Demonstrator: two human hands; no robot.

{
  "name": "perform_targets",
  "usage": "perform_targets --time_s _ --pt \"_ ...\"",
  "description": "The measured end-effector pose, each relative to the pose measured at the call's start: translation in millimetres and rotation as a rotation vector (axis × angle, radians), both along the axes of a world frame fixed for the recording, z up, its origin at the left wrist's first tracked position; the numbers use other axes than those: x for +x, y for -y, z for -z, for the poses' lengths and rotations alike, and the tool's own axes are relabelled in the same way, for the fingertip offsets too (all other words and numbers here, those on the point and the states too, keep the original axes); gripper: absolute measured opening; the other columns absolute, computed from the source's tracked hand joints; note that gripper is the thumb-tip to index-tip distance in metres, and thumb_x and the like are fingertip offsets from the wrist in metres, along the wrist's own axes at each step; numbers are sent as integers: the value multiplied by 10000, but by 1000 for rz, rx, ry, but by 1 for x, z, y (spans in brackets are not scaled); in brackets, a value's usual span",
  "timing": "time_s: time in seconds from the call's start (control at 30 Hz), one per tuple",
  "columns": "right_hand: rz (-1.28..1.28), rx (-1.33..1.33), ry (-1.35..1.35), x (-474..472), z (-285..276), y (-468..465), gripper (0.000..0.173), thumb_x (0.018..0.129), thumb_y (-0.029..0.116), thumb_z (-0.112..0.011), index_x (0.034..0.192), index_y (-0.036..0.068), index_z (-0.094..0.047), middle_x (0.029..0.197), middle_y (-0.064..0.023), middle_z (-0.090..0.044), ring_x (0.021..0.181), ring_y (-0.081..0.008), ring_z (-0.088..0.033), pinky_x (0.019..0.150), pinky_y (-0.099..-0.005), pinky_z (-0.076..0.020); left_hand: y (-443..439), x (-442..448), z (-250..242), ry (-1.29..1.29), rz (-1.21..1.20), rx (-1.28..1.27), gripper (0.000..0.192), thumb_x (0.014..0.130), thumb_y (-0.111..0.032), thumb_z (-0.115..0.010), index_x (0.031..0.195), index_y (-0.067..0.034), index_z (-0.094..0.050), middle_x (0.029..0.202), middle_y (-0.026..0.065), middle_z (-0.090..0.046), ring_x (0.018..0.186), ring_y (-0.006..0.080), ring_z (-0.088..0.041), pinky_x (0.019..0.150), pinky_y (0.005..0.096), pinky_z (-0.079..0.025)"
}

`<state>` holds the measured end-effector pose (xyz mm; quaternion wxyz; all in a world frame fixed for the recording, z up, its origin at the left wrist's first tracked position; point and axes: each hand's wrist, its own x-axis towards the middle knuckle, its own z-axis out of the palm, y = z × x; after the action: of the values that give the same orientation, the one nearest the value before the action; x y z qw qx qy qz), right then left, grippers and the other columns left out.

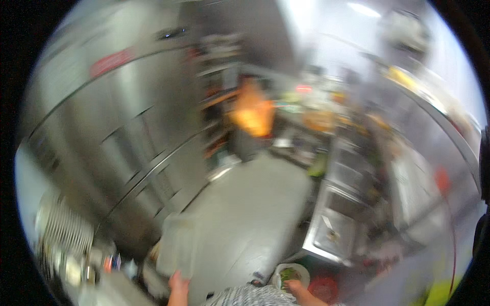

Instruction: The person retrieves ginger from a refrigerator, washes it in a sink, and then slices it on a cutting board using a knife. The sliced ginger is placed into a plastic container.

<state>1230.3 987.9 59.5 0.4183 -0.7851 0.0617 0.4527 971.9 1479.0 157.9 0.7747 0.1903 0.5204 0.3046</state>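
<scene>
My left hand grips the near end of a translucent rectangular plastic container, which is held out over the floor. At the lower middle, my right hand overlaps the near side of a round white container. Green leafy pieces lie inside that container. Blur hides whether the right fingers grip its rim, hold some of the greens or only reach over it.
Stainless-steel refrigerator doors line the left. A steel sink and counter run along the right, with a red round container below. Shelves and an orange bag stand at the far end of the grey floor. A plate rack is at lower left.
</scene>
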Motion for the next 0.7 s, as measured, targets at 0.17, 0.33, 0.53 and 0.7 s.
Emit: perform_targets --time_s 0.17,0.33,0.53,0.7 --pt "440 186 -285 14 -9 0 250 962 194 -548 729 123 -494 661 -43 -463 541 -165 -409 488 -360 -333 21 36 -25 -263 29 62 355 858 -217 -708 1136 -15 -618 1077 148 -635 723 274 -605 621 435 -562" --pt "131 164 -69 19 -66 -37 308 962 162 -528 679 122 -413 621 -13 -357 501 -158 -315 477 -361 -266 46 11 -48 -220 -50 122 339 868 -222 -695 1117 -1 -629 871 108 -656 634 238 -598 588 388 -555" --pt "89 319 -110 55 -137 -140 178 996 245 -521 1034 77 -472 997 -83 -467 863 -217 -431 763 -421 -344 83 -20 -3 -425 45 120 429 870 -253 -734 1174 20 -605 936 132 -675 738 245 -670 569 410 -558" --pt "285 660 -159 93 -263 -138 409 1025 314 -515 1329 41 -522 1311 -140 -558 1165 -266 -528 1002 -471 -409 61 -41 -5 -481 140 3 401 870 -235 -730 1176 2 -628 966 125 -706 728 261 -683 597 387 -560"
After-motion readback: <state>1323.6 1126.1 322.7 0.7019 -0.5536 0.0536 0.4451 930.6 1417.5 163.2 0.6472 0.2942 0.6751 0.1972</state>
